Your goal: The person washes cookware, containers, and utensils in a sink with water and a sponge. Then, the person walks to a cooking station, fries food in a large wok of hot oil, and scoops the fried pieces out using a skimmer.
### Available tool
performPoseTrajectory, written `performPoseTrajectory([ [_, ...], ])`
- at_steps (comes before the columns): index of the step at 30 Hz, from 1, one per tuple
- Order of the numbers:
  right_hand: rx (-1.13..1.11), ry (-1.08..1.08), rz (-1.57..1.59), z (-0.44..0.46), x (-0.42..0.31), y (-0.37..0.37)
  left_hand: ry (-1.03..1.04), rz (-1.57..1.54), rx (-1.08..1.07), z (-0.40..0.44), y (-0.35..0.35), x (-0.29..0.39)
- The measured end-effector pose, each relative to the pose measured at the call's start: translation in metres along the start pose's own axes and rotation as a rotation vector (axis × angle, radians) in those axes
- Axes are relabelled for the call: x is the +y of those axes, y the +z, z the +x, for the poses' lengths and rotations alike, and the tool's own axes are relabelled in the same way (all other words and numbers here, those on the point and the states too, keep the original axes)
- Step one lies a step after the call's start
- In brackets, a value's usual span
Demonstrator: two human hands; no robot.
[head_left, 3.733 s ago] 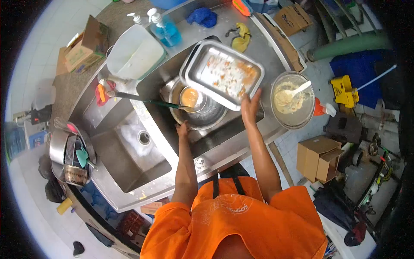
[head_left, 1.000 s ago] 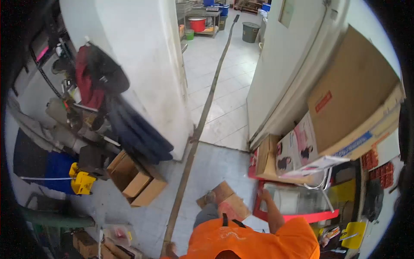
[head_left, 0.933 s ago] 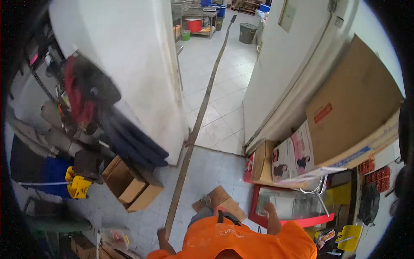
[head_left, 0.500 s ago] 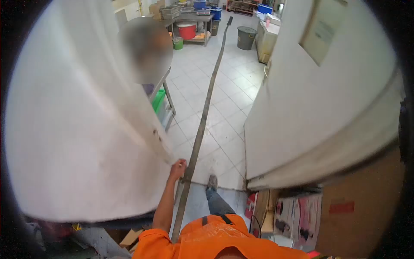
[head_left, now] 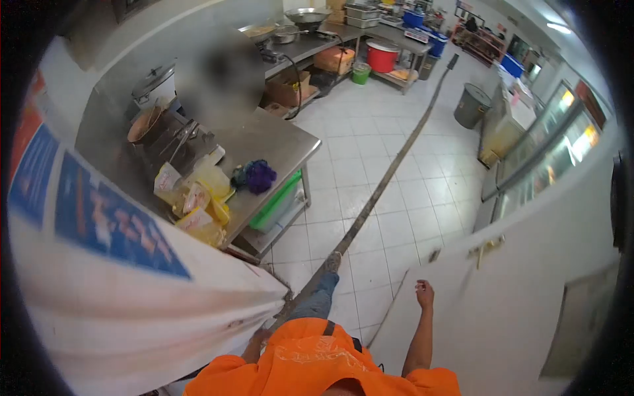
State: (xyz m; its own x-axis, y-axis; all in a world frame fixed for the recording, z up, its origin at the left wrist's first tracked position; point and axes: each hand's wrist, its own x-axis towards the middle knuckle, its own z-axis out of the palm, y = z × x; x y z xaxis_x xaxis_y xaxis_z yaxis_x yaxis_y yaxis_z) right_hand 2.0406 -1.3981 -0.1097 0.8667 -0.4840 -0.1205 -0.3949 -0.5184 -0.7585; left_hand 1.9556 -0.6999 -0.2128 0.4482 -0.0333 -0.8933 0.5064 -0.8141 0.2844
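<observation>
My right hand (head_left: 424, 292) is raised over the white door (head_left: 462, 330) on the right. Its fingers are loosely curled and a little apart, and nothing shows in them. Low on the left, my left hand (head_left: 261, 336) is beside the edge of the white door panel (head_left: 224, 307). The orange shirt partly covers that arm, and the fingers are too dark and blurred to make out. My shoe (head_left: 333, 262) is over a long grey-brown strip (head_left: 389, 178) that runs along the tiled floor.
A steel table (head_left: 290, 138) on the left holds yellow-labelled bags (head_left: 201, 191) and a purple cloth (head_left: 261, 177). Blurred out behind it is a person (head_left: 221, 86). Farther back are a red tub (head_left: 382, 58), a green bucket (head_left: 360, 73) and a grey bin (head_left: 471, 107).
I have moved forward through the doorway, and the view has turned left. My right hand has come into view. My left hand is now lower and partly covered. More of the table shows.
</observation>
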Motion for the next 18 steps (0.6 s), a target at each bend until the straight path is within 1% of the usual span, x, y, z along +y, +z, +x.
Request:
performPoseTrajectory([
  [1,0.011,-0.076,-0.06,0.046,-0.009,0.006,-0.046,-0.07,-0.014,0.008,-0.01,0.023],
  [4,-0.071,-0.003,0.041,0.134,-0.016,0.034,-0.076,-0.206,-0.026,0.044,-0.053,0.107],
  [6,-0.224,0.076,-0.084,0.185,0.072,0.072,-0.045,-0.31,-0.025,0.081,-0.093,0.177],
  [8,-0.539,0.459,0.299,0.195,0.009,0.053,-0.014,-0.482,-0.024,0.131,-0.145,0.257],
  [10,-0.54,0.716,0.402,0.205,0.02,0.057,0.018,-0.668,-0.014,0.175,-0.21,0.345],
  [12,-0.476,0.815,0.275,0.212,-0.003,0.042,0.224,-0.464,0.141,0.203,-0.277,0.433],
  [13,-0.462,0.854,0.205,0.23,-0.013,0.045,0.29,-0.523,0.115,0.208,-0.317,0.483],
  [15,-0.422,0.957,0.197,0.255,0.028,0.054,0.393,-0.634,0.084,0.2,-0.391,0.584],
  [16,-0.362,1.007,0.257,0.277,0.018,0.052,0.435,-0.68,0.075,0.182,-0.425,0.638],
  [18,-0.247,1.104,0.361,0.312,-0.009,0.032,0.488,-0.758,0.058,0.196,-0.466,0.701],
])
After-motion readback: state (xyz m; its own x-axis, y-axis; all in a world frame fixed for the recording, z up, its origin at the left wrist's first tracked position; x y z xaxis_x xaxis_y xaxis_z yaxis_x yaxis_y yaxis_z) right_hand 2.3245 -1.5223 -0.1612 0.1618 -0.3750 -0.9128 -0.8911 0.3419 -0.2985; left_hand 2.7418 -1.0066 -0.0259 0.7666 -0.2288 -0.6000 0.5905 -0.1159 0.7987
